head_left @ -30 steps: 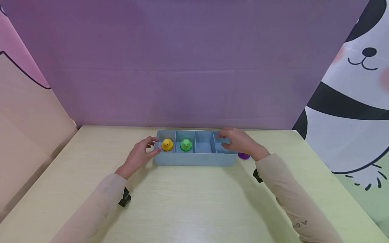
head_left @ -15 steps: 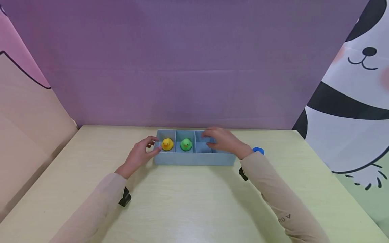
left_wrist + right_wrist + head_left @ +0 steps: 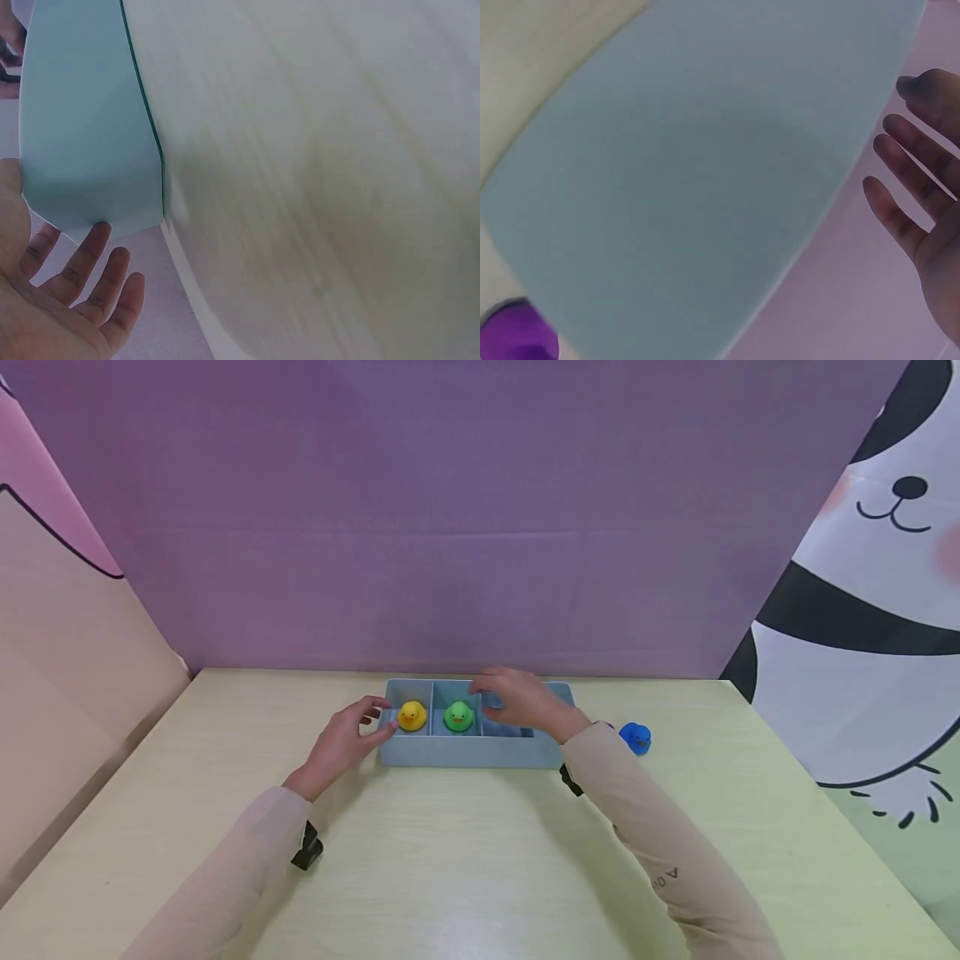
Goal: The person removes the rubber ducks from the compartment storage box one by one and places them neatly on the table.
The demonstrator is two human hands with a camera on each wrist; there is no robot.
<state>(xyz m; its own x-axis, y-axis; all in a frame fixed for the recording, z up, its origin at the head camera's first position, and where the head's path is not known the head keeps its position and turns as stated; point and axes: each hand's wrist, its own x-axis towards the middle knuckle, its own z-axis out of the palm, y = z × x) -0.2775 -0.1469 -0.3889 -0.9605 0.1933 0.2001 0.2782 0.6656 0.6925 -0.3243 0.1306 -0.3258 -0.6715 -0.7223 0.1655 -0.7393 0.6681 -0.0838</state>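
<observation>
A light blue box (image 3: 480, 752) with a row of compartments stands at the back of the table. Its leftmost compartment holds a yellow toy duck (image 3: 412, 717), and a green toy duck (image 3: 458, 717) sits in the one beside it. My left hand (image 3: 347, 739) rests at the box's left end, thumb at the rim, fingers (image 3: 94, 244) loosely extended against the end wall. Over the third compartment hovers my right hand (image 3: 517, 700), fingers apart, nothing visible between them. It partly hides the right-hand compartments. In the right wrist view its fingers (image 3: 889, 206) are spread above the rim.
A blue toy duck (image 3: 636, 738) is on the table right of the box. Close to the box's right end lies a purple object (image 3: 519, 334), mostly hidden by the right sleeve in the head view. A purple backdrop (image 3: 465, 527) rises behind the table.
My right hand has moved left from the rightmost compartment to above the third one, uncovering the blue duck while the sleeve now covers most of the purple object. My left hand has stayed put.
</observation>
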